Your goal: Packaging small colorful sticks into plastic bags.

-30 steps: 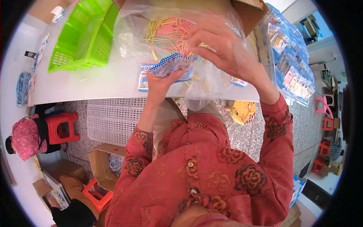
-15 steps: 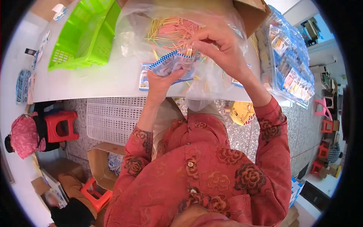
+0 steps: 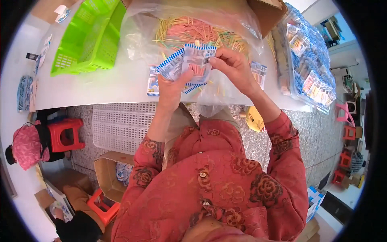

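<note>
My left hand holds a fan of small clear packets with blue-striped edges, thumb across the front one. Pink sticks show inside that front packet, and a pale yellow tip pokes up at its top edge. My right hand pinches the upper right edge of the same packet between thumb and fingers. Behind the packets, thin pink, yellow and green sticks lie heaped on a clear plastic bag. One packet lies left of my left hand, another beyond my right wrist.
A green basket stands on the table at the left. At the right is a clear tray piled with filled packets, near a cardboard box. Below the table edge are a white crate and red stools. Another person sits lower left.
My right hand has come down from above the packet opening to its right edge. The front packet now stands flatter and more upright, with pink sticks showing in it.
</note>
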